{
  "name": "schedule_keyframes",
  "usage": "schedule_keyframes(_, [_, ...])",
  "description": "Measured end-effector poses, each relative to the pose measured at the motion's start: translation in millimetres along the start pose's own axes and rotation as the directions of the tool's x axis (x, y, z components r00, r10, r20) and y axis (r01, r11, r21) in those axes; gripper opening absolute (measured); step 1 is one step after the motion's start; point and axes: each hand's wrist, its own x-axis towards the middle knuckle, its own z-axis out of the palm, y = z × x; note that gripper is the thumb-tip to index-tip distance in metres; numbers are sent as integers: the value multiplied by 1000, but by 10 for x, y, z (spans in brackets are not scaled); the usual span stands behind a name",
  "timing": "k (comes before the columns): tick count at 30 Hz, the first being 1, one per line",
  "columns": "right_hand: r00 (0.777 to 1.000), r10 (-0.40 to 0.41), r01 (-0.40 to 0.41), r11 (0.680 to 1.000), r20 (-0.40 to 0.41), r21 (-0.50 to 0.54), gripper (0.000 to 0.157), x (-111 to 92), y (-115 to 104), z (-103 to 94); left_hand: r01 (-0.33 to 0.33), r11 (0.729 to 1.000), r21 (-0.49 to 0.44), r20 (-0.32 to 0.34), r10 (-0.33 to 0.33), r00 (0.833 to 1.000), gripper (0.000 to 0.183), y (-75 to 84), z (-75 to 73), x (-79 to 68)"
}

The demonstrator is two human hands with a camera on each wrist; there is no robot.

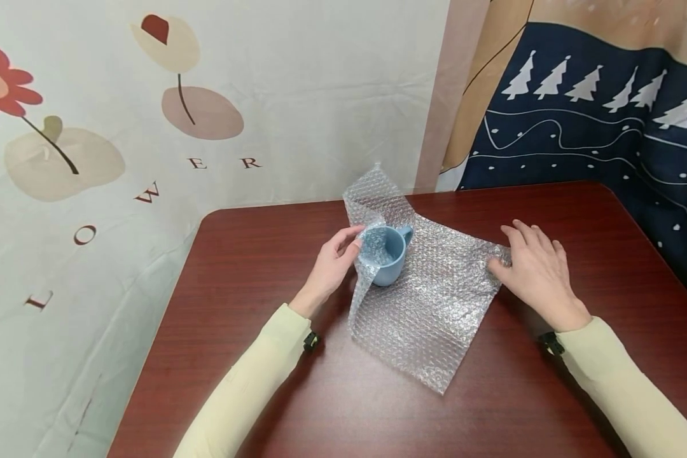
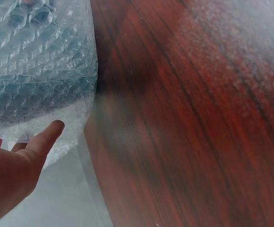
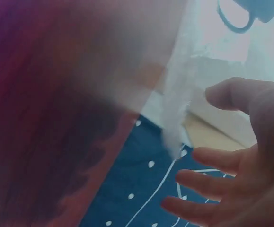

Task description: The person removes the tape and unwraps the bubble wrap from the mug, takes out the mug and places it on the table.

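A light blue mug (image 1: pixel 397 257) stands on a sheet of clear bubble wrap (image 1: pixel 429 305), its handle pointing to the far right. The sheet's left part is folded up over the mug's left side and into its mouth. My left hand (image 1: pixel 333 264) holds that fold against the mug; in the left wrist view its thumb (image 2: pixel 49 135) lies along the wrap (image 2: pixel 42 85). At the sheet's right corner is my right hand (image 1: pixel 535 273), fingers spread and thumb by the edge. The right wrist view shows these spread fingers (image 3: pixel 217 158) and the mug's handle (image 3: pixel 238 29).
Everything lies on a dark red wood-grain table (image 1: pixel 252 254) with rounded far corners. Behind it hangs a pale cloth (image 1: pixel 320 95) with flowers and letters. A navy cloth (image 1: pixel 584 140) with white trees hangs at the right.
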Motion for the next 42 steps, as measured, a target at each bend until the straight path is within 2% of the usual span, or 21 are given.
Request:
schedule_keyframes(10, [996, -80, 83, 985, -30, 149, 72, 35, -296, -4, 1, 1000, -2, 3, -1, 1000, 38, 3, 0, -10])
schedule_keyframes(24, [991, -130, 108, 917, 32, 385, 71, 73, -554, 105, -2, 1000, -3, 5, 2, 1000, 37, 9, -3, -17])
schedule_keyframes(38, [973, -185, 103, 883, 137, 458, 72, 149, -762, 240, -18, 1000, -2, 5, 18, 1000, 38, -8, -1, -10])
schedule_keyframes(42, [963, -226, 134, 873, 146, 469, 72, 167, -824, 298, -20, 1000, -8, 5, 20, 1000, 38, -7, -5, -14])
